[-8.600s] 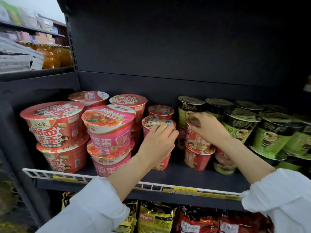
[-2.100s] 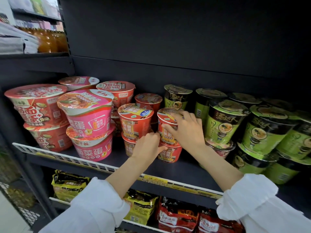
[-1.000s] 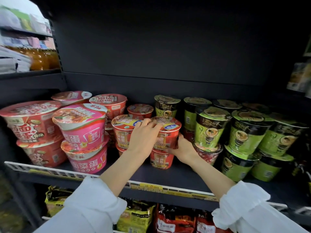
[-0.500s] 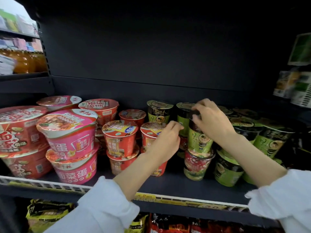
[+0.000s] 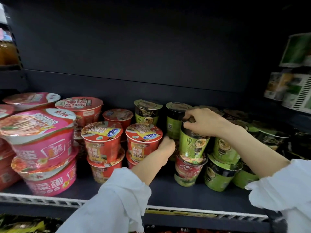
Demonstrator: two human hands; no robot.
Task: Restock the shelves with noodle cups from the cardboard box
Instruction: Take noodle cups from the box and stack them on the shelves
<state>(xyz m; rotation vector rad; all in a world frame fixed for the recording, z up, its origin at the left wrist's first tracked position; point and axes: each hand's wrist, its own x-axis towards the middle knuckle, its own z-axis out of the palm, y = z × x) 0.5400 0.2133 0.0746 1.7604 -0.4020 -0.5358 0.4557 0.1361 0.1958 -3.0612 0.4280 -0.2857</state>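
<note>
The right hand (image 5: 204, 122), right of the frame's centre, curls its fingers over the dark rim of a green noodle cup (image 5: 193, 142) and grips it from above. This cup stands on top of a red-patterned cup (image 5: 188, 170). The left hand (image 5: 166, 146), at the centre, reaches into the gap between that green cup and a red noodle cup (image 5: 143, 142); its fingers are hidden, so I cannot tell whether they hold anything. Both red stacks stand centre-left on the dark shelf (image 5: 168, 192). Large pink bowls (image 5: 39, 142) fill the lower left, more green cups (image 5: 223, 157) the right.
</note>
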